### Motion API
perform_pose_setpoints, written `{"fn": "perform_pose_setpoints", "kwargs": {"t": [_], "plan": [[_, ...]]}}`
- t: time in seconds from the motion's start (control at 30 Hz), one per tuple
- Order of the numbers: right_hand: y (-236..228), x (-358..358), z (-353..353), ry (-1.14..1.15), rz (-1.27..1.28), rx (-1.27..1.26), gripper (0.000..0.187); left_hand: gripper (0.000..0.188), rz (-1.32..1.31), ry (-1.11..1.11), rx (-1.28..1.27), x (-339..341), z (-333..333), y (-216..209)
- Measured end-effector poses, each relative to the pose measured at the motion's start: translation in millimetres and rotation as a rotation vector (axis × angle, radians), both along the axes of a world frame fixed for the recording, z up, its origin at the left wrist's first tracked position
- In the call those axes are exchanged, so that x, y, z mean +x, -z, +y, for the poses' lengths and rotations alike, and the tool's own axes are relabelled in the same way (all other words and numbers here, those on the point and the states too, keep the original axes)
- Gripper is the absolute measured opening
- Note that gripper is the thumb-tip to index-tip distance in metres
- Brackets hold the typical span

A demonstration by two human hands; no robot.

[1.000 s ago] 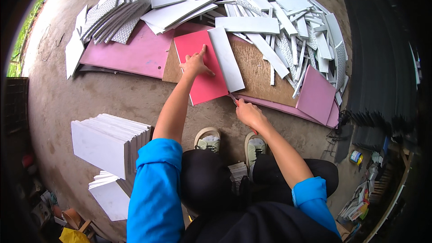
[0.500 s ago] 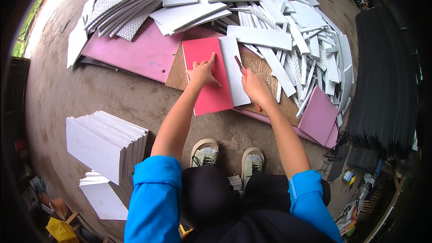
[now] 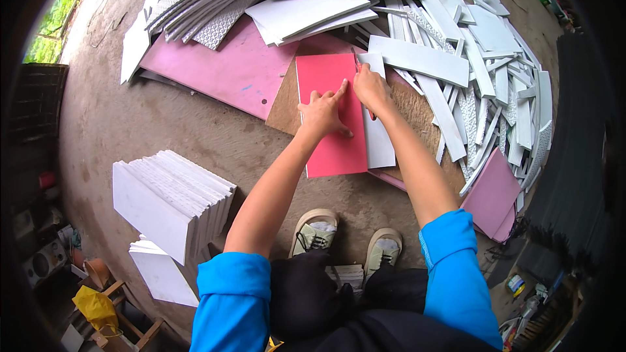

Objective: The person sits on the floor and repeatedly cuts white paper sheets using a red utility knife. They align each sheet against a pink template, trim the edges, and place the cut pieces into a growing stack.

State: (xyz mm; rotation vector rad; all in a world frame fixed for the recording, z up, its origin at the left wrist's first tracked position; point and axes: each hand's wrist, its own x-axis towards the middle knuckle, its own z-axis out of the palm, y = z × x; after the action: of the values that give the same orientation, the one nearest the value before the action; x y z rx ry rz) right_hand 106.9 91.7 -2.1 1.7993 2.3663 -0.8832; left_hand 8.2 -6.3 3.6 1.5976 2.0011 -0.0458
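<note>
My left hand [image 3: 324, 112] presses with spread fingers on a flat red rectangular board [image 3: 329, 160]. Under that board lies a white foam-like sheet [image 3: 379, 146], whose right strip sticks out past the red edge. In my right hand [image 3: 373, 88] is a red-handled utility knife [image 3: 372, 115], closed in the fist. Its dark blade points away from me, at the far end of the red board's right edge. Whether the tip has entered the sheet is hidden. Both sheets rest on a brown wooden board [image 3: 417, 112].
Left of my feet stand stacked white panels [image 3: 153, 199]. Textured white sheets [image 3: 195, 3] and a pink board [image 3: 215, 68] lie at the far left. Several white offcut strips [image 3: 479, 85] heap up at the right, beside another pink piece [image 3: 490, 199] and black sheeting [image 3: 574, 156].
My right hand has moved the knife from over the white strip to the far end of the red board's right edge. My left hand stays spread on the board. The whole view has shifted.
</note>
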Motion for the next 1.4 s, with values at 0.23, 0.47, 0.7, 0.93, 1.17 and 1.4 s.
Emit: {"fn": "perform_pose_setpoints", "kwargs": {"t": [0.23,0.47,0.7,0.93,1.17,1.4], "plan": [[-16.7,-1.6,12.0,-0.005,-0.152,-0.15,0.035,0.123,0.021,0.012,0.065,4.6,2.8,1.4],[-58.0,34.6,-86.8,0.018,-0.185,-0.262,0.03,0.117,0.043,-0.105,0.071,7.0,-3.9,5.2],[-61.6,102.7,-191.0,0.02,-0.235,-0.281,0.031,0.12,0.061,-0.082,0.02,11.6,3.4,9.2],[-46.2,155.6,-230.8,-0.067,-0.461,-0.719,0.026,0.123,0.014,-0.039,-0.019,7.4,4.3,12.1],[-114.3,126.8,-105.0,0.049,-0.042,-0.485,0.022,0.129,-0.032,0.016,-0.044,-1.1,6.6,11.5],[-27.2,30.2,-27.7,0.017,-0.052,0.196,0.028,0.128,-0.02,0.0,-0.052,2.5,7.2,7.8]]}}
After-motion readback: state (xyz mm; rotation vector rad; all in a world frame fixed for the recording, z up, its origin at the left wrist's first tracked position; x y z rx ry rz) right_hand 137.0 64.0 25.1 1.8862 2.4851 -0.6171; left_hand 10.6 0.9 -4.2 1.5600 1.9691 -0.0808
